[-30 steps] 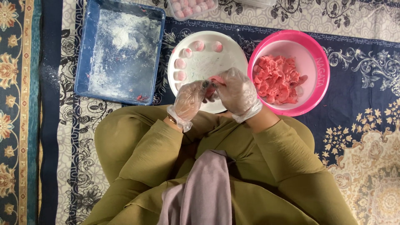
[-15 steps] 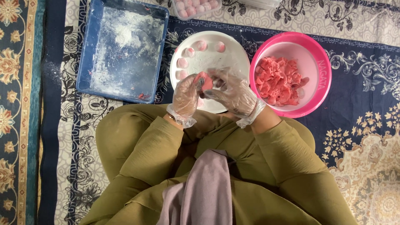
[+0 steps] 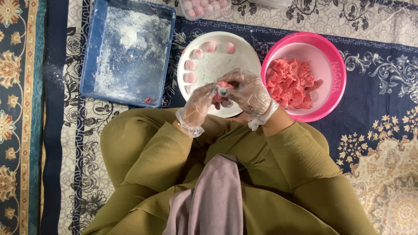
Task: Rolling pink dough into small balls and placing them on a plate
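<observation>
My left hand (image 3: 198, 105) and my right hand (image 3: 248, 92), both in clear plastic gloves, meet over the near edge of a white plate (image 3: 244, 54). Between their fingers they pinch a small pink dough piece (image 3: 220, 92), mostly hidden by the fingers. Several floured pink balls (image 3: 191, 65) lie in an arc along the plate's left and far rim. To the right of my right hand stands a pink bowl (image 3: 335, 69) holding a heap of pink dough (image 3: 292, 82).
A blue tray (image 3: 98, 48) dusted with white flour lies to the left of the plate. A clear container of pink balls (image 3: 204, 7) sits at the top edge. A patterned rug (image 3: 383, 143) covers the floor. My olive-clad knees fill the lower frame.
Both hands have stayed over the plate's near edge, their fingers shifting around the pink piece between them. The view has drifted slightly.
</observation>
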